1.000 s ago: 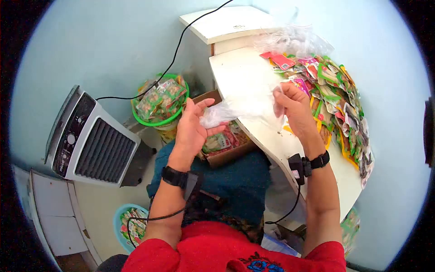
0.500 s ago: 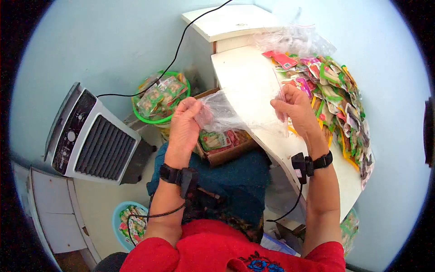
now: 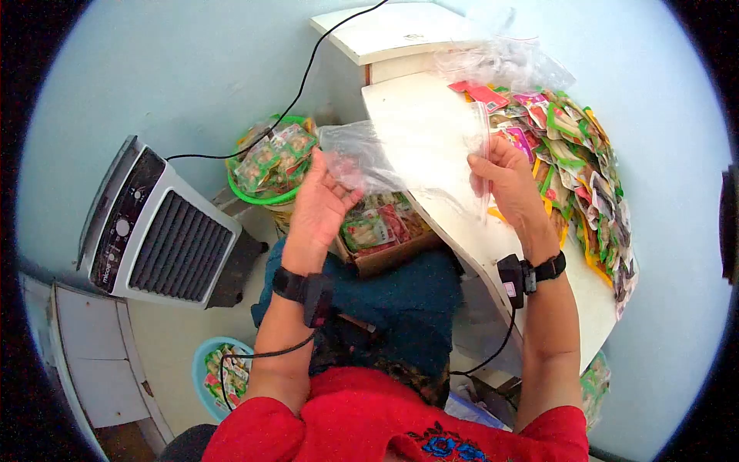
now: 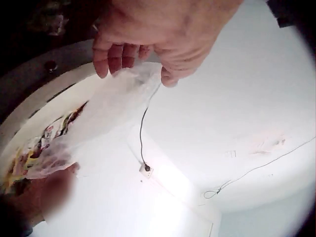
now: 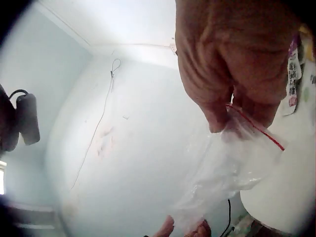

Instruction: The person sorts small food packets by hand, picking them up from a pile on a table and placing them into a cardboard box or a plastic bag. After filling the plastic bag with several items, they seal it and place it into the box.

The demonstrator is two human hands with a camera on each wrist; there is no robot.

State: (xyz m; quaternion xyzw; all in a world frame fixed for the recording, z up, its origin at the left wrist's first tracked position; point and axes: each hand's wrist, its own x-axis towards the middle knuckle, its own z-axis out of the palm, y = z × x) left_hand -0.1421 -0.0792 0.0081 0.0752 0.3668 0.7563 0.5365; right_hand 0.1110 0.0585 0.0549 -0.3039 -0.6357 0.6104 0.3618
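One clear bag [image 3: 385,158], long axis crosswise | right hand [image 3: 508,185] pinches red-lined edge [image 5: 269,135] | left hand [image 3: 318,206], fingers parted, touches opposite end

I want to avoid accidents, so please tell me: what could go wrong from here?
The thin clear bag might slip, because the left hand seems to support it only loosely. The packets heaped near the right hand, which pinches the bag's edge, could slide if brushed. The black wrist cord hanging near the edge of the table might catch on it.
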